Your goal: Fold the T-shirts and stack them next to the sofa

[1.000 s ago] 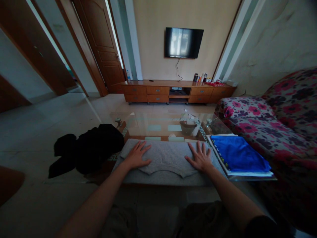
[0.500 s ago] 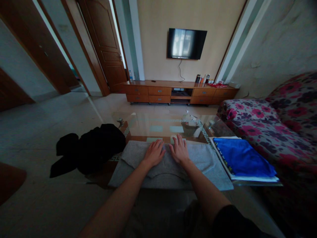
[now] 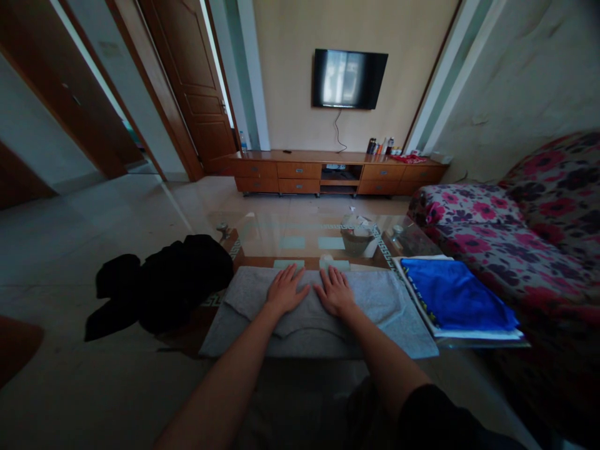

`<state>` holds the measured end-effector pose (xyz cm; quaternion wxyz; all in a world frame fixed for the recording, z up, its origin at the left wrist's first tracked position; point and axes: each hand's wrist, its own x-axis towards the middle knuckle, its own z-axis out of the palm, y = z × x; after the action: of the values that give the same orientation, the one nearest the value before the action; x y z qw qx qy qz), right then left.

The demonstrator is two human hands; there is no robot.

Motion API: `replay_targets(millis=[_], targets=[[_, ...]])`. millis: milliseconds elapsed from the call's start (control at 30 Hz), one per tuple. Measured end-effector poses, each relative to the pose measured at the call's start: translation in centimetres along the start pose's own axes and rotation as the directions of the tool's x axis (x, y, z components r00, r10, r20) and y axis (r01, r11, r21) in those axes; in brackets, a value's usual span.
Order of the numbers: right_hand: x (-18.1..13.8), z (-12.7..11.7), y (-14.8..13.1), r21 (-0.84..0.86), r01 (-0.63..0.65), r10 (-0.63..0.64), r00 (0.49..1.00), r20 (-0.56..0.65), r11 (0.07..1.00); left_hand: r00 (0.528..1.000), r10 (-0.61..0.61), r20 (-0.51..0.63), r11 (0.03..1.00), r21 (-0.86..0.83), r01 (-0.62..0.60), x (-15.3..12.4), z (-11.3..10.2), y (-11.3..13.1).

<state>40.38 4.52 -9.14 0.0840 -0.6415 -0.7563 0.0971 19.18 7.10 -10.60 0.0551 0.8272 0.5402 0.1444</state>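
Black heap of crumpled clothes (image 3: 164, 290) sat left of centre, touching the folded grey knit garment (image 3: 375, 306) at lower centre. Left hand (image 3: 282, 292) and right hand (image 3: 335, 292) lay flat, fingers spread, on it. Its near edge overhung the glass coffee table (image 3: 304, 237), so a push could probably have dragged it off.

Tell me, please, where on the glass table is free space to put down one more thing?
Bare glass lies on the far half of the glass table, between the grey garment and the small container. The near half is crowded: left hand and right hand on the grey garment, black clothes left, blue folded stack right.
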Motion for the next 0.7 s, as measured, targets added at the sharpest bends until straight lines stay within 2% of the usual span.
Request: replay_targets(millis=[167, 300, 467, 567, 700], targets=[[-2.1, -0.8, 3.5, -0.065, -0.018, 0.014, 0.998, -0.065, 0.998, 0.996, -0.093, 0.004, 0.994, 0.057, 0.093, -1.0, -1.2, -2.3], [-3.6, -1.6, 7.7, -0.107, -0.116, 0.103, 0.987, -0.122, 0.987, 0.975, -0.22, -0.037, 0.969, 0.109, 0.223, -2.1, -2.0, -5.8], [-5.0, -2.7, 12.9, -0.158, -0.208, 0.19, 0.974, -0.121, 0.965, 0.956, -0.293, -0.027, 0.943, 0.155, 0.293, -2.9, -2.2, -9.8], [-5.2, -3.0, 14.1, -0.19, -0.261, 0.235, 0.961, -0.147, 0.946, 0.946, -0.322, -0.038, 0.928, 0.185, 0.324, -3.0, -1.9, -10.9], [-5.0, -3.1, 14.1, -0.161, -0.36, 0.332, 0.927, -0.175, 0.919, 0.914, -0.404, -0.041, 0.891, 0.209, 0.403, -2.9, -2.2, -11.5]])
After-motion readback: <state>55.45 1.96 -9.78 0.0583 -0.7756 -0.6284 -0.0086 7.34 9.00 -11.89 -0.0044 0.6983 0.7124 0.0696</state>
